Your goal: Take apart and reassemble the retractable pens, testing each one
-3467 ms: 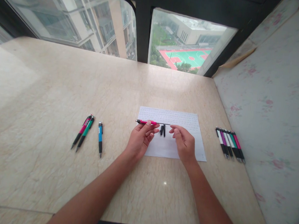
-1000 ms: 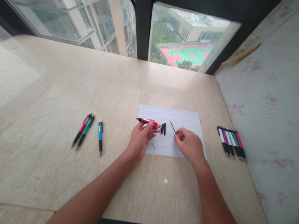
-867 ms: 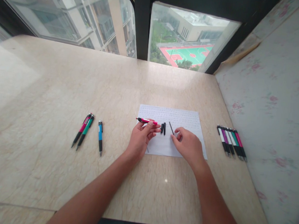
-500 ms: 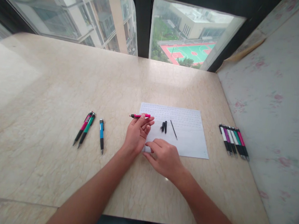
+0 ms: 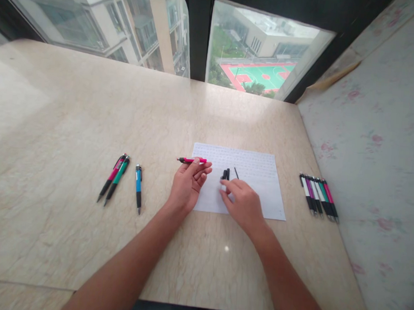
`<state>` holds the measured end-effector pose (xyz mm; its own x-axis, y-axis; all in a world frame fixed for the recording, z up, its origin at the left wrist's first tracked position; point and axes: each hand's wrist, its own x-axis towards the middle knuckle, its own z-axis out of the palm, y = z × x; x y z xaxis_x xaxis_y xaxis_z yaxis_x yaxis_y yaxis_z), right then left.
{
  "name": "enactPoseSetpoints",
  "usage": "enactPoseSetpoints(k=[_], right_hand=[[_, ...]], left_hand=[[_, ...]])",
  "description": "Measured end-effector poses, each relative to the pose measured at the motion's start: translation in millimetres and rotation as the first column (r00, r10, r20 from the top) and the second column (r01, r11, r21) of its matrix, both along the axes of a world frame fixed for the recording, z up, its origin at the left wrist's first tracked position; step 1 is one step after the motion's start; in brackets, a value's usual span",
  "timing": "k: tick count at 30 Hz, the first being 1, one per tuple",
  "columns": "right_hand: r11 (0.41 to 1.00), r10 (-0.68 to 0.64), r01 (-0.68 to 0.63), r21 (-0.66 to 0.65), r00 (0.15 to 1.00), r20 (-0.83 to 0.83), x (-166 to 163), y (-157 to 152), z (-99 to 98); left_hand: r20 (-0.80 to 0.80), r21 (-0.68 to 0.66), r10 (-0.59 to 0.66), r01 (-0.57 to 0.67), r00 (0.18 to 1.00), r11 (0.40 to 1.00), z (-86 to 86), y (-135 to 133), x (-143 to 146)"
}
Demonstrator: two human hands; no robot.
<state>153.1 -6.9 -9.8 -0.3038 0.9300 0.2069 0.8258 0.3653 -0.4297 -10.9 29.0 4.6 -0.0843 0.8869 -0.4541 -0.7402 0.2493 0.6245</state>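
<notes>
My left hand (image 5: 187,186) is closed on a pink pen barrel (image 5: 202,160) with a dark clip end, held level between thumb and fingers over the paper's left edge. My right hand (image 5: 245,205) is over the paper, thumb and index finger apart. Its index fingertip reaches the lower end of some small black pen parts (image 5: 227,174); whether it touches them I cannot tell. A thin dark pen refill (image 5: 236,173) lies just beyond that hand, its lower part hidden. Under all this is a sheet of paper (image 5: 273,197) with rows of writing on its upper part.
Left of the paper lie a blue pen (image 5: 139,183), a green pen (image 5: 118,179) and a pink pen (image 5: 112,176). At the right, a row of several pens (image 5: 318,196) lies near the papered wall (image 5: 380,162). A window (image 5: 264,50) stands behind the stone-patterned tabletop (image 5: 68,164).
My right hand has moved from beside my left wrist, right and upward, to the black parts, covering the lower part of the refill. My left hand keeps the pink barrel.
</notes>
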Motion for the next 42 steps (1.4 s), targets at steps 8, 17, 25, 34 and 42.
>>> enactPoseSetpoints(k=[8,17,25,34,42], right_hand=[[0.987,-0.159,0.160,0.022,0.987,-0.035,31,24,-10.1],[0.966,-0.257,0.256,-0.026,0.957,-0.130,35,22,-6.8],[0.963,-0.268,0.226,-0.145,0.851,-0.451,25,17,5.3],[0.938,-0.288,0.028,-0.345,0.618,-0.732,7,7,10.4],[0.801,-0.522,-0.184,-0.570,0.252,-0.815,-7,7,6.4]], left_hand=[[-0.025,-0.012,-0.024,0.023,0.999,1.000,-0.5,-1,2],[-0.052,-0.017,-0.068,0.067,0.996,0.998,-0.8,-4,5],[-0.100,0.029,-0.178,0.182,0.979,0.983,0.6,-10,10],[-0.311,0.131,-0.327,0.381,0.892,0.915,-0.6,-23,23],[-0.538,0.222,-0.161,0.323,0.828,0.920,11.2,-22,19]])
